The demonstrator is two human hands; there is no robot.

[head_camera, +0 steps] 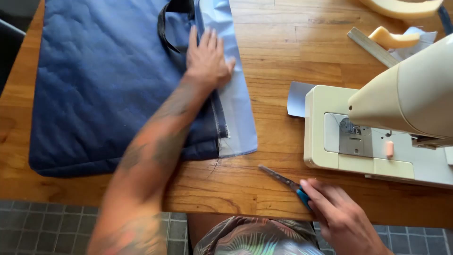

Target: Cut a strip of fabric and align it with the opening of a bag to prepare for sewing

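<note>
Now | right hand [339,215] on scissors [287,184] | blades point up-left | left hand [207,59] flat on fabric [104,80]

on the wooden table [278,52] i see the quilted bag [104,85] lying at the left, a lining strip [236,104] along its right edge. my left hand [207,59] rests flat on that seam. the sewing machine [377,137] stands at the right. the scissors [285,182] lie near the front edge, between bag and machine, under my right hand [337,215]. foam pieces [394,38] lie far right.
</note>
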